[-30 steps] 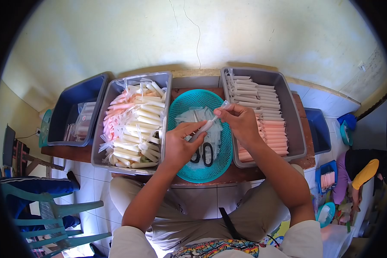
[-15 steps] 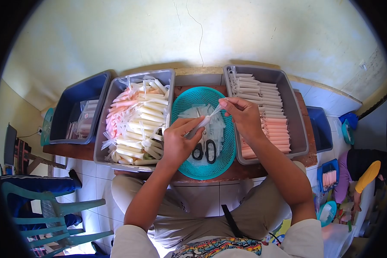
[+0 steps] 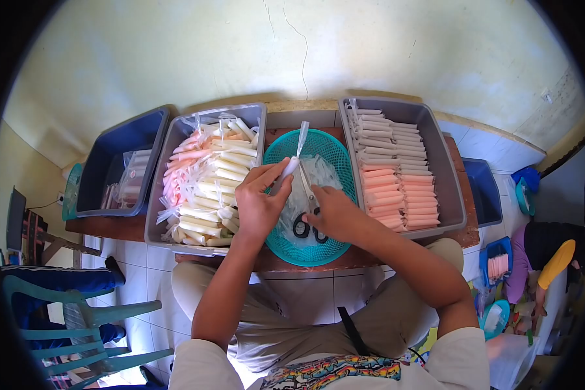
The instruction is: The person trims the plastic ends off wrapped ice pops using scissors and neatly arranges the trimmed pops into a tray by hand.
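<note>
My left hand (image 3: 261, 198) is closed round a white filled plastic tube (image 3: 291, 167), whose twisted clear end stands up above the fingers. My right hand (image 3: 337, 211) is at the black-handled scissors (image 3: 302, 225), its fingers on or beside one handle loop; whether they grip it cannot be made out. The scissors lie on clear plastic scraps (image 3: 322, 170) in the turquoise basket (image 3: 279, 144). Left of the basket, a grey tub (image 3: 262, 120) holds loose cream and pink tubes. On the right, another grey tub (image 3: 450, 175) holds neat rows of white and pink tubes.
A dark blue tub (image 3: 104, 153) with some packs stands at the far left of the wooden bench (image 3: 465, 233). Another blue tub (image 3: 482, 188) is beyond its right end. A green plastic chair (image 3: 97, 315) is at lower left. A person (image 3: 556, 260) bends at the right.
My right hand has let go of the tube's clear end and moved down to the scissors. My left hand still holds the tube, now more upright.
</note>
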The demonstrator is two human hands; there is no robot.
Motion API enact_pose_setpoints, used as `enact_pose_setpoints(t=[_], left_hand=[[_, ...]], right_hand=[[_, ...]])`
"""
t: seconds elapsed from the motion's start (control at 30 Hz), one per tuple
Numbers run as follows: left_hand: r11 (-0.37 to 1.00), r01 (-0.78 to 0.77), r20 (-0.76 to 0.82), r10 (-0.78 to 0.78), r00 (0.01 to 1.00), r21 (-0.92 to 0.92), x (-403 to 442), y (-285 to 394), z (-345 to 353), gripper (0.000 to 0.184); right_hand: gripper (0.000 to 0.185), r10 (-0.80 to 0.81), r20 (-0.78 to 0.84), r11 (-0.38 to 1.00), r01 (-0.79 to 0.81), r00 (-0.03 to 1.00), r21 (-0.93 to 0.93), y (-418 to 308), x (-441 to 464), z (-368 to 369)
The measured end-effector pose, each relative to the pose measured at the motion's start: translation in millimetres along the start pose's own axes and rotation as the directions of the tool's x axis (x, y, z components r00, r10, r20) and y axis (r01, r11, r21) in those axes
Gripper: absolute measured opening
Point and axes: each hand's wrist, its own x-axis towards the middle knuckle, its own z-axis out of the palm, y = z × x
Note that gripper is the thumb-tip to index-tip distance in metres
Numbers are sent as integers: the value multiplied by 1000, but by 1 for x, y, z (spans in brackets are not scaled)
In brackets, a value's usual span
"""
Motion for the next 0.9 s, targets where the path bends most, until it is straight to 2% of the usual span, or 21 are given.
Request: enact_pose_setpoints(t=[0.03, 0.07, 0.13, 0.17, 0.23, 0.27, 0.33, 0.47, 0.53, 0.63, 0.77, 0.9], left_hand=[[1000, -7, -15, 7, 1000, -8, 0, -1, 1, 35], [1000, -14, -30, 14, 999, -15, -1, -2, 2, 34], [1000, -22, -22, 22, 1000, -14, -1, -2, 2, 34], [999, -31, -13, 31, 999, -11, -2, -2, 2, 34], [999, -34, -5, 34, 999, -10, -3, -3, 2, 34], [999, -36, 1, 36, 999, -6, -3, -3, 2, 34], [999, -50, 0, 50, 999, -4, -4, -5, 1, 34], [994, -111, 11, 110, 994, 23, -5, -6, -1, 35], [995, -98, 15, 97, 995, 19, -6, -5, -3, 36], [995, -94, 13, 94, 995, 19, -6, -6, -3, 36], [996, -77, 8, 77, 997, 33, -7, -6, -6, 35], [999, -51, -16, 51, 999, -11, -4, -6, -9, 35]], right_hand=[[81, 5, 42, 994, -1, 999, -106, -2, 1, 6], [81, 4, 42, 994, 0, 999, -107, -2, 3, 10], [89, 197, 239, 979, -176, 951, -106, -9, 7, 16], [89, 199, 238, 978, -179, 951, -106, -11, 8, 19], [71, 221, 178, 971, -199, 959, -131, -16, 8, 26], [71, 220, 179, 971, -198, 959, -130, -19, 8, 28], [77, 263, 131, 960, -246, 956, -132, -23, 6, 32], [84, 247, 121, 963, -229, 961, -143, -20, 6, 39], [93, 243, 94, 964, -230, 966, -132, -18, 6, 40], [97, 233, 69, 965, -222, 970, -138, -12, 8, 43], [98, 218, 57, 969, -209, 974, -135, -6, 7, 37], [96, 179, 50, 983, -176, 983, -56, -5, 1, 16]])
